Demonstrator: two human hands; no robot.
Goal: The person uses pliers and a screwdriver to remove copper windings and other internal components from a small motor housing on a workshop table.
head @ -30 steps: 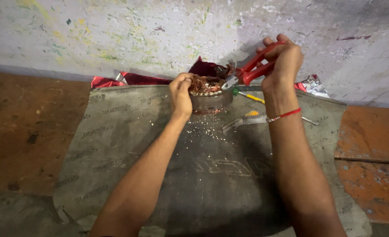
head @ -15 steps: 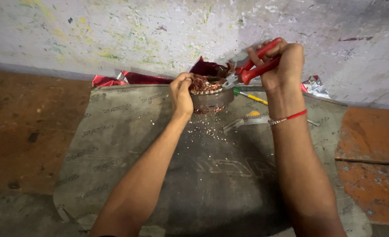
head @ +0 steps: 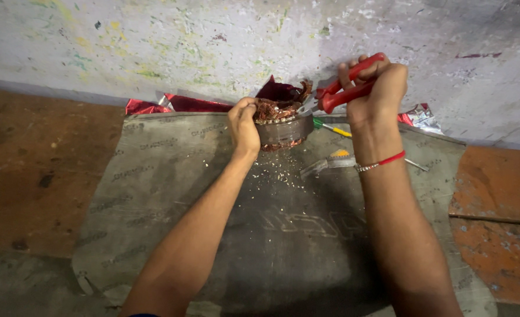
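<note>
The right hand (head: 372, 88) has been drawing the red-handled pliers (head: 345, 88) upward, fist closed on the grips. The left hand (head: 243, 124) is clamping the wound copper coil (head: 280, 123) steady near the grey mat's (head: 154, 194) far edge, between both hands, likely bracing it against the pull.

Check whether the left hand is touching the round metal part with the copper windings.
Touching. The head view shows the left hand wrapped against the side of the round wound part, fingers curled over its copper top with no gap.
</note>
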